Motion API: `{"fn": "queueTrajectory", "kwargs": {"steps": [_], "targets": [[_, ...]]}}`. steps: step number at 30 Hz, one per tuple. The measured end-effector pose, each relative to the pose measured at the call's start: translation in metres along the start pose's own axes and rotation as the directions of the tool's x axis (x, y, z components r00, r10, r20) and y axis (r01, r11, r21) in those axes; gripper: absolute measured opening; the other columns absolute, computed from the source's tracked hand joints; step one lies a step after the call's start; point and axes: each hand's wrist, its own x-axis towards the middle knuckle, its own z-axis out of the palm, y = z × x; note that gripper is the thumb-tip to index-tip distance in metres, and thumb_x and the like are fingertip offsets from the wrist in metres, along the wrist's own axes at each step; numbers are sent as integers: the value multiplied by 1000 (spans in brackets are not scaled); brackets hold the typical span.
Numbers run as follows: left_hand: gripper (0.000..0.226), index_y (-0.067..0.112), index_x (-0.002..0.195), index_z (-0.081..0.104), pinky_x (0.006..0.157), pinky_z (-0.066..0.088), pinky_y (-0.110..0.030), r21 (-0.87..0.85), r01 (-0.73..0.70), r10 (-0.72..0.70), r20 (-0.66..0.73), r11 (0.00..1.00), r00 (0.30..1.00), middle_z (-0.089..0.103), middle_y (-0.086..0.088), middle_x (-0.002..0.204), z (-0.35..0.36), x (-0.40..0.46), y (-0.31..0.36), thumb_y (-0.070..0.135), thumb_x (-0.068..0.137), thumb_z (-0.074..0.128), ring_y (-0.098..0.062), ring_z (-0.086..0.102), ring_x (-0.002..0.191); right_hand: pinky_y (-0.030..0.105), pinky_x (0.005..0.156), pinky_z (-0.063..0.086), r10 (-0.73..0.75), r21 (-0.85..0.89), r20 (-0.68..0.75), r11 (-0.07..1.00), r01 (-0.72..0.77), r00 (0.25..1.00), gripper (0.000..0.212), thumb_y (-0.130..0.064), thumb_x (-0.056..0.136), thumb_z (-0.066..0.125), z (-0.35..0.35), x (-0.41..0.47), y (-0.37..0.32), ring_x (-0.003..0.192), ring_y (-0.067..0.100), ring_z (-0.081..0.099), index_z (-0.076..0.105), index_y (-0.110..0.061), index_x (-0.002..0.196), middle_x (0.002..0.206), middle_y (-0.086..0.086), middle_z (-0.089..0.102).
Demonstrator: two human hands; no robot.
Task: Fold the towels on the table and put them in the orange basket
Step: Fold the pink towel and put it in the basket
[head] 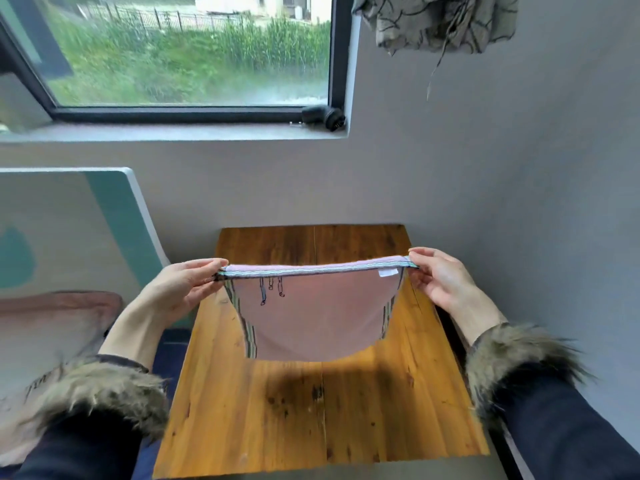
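Hanging between both hands (311, 282), pink towel (311, 327) hides its lower fold

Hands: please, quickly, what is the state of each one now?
Left hand: pinches the left top corner of the pink towel, held up over the wooden table.
Right hand: pinches the towel's right top corner.
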Motion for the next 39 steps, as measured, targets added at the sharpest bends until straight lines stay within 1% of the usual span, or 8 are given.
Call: {"fn": "queueTrajectory", "kwargs": {"steps": [5,9,13,18,21,25,28,39], "targets": [[24,7,100,66,72,52,-20,202,-108,89,100,973,991,70,-12,96,-2,0,20,-6,81,63,-19,65,91,16,55,52,-95,-38,161,994,102,982,16,10,85,56,8,-10,-23,71,16,58,61,-3,92,83,11,61],[29,15,94,66,58,47,-10,526,-263,278,51,809,959,68,-8,83,0,3,15,-10,79,64,-14,60,74,13,68,49,-196,-326,205,910,256,959,40,21,80,51,13,-12,-23,86,20,57,54,4,115,98,15,58],[14,8,101,67,63,49,-23,618,-365,445,27,696,895,67,-6,81,0,3,15,7,87,63,-14,59,67,15,68,41,-423,-598,168,675,433,891,27,8,83,58,16,-12,-16,89,14,55,62,-2,107,97,6,61],[25,2,109,64,67,42,-22,716,-420,554,56,557,831,62,-3,86,-5,-4,14,20,93,54,-16,57,79,1,54,37,-463,-524,172,704,478,870,6,-10,86,65,9,-10,-14,68,5,53,67,-12,81,73,-4,62],[29,-4,109,62,78,36,-26,746,-440,606,63,499,793,54,-10,98,-5,-6,12,18,94,50,-21,51,91,15,65,41,-407,-554,216,698,454,888,9,-15,87,65,4,-8,-12,72,12,52,68,-7,85,76,1,60],[27,-2,106,62,73,38,-22,694,-472,624,42,544,781,57,-7,94,-5,-11,6,19,95,49,-17,53,83,31,80,41,-343,-485,284,754,443,895,12,-18,88,63,-2,-9,-9,81,18,54,66,-7,84,86,10,61],[21,3,105,63,63,42,-5,625,-503,644,0,598,765,61,0,85,-4,-14,-1,16,93,52,-6,54,72,36,83,46,-356,-425,292,783,454,887,11,-18,87,63,-8,-9,-6,83,21,59,67,-8,86,89,13,65],[13,18,90,64,62,42,-16,598,-424,544,-23,680,839,63,5,81,-8,-12,-44,13,94,53,-4,52,66,13,57,47,-348,-472,301,755,456,888,5,-15,86,65,-26,2,22,55,0,56,66,-13,82,67,-2,61]]}}
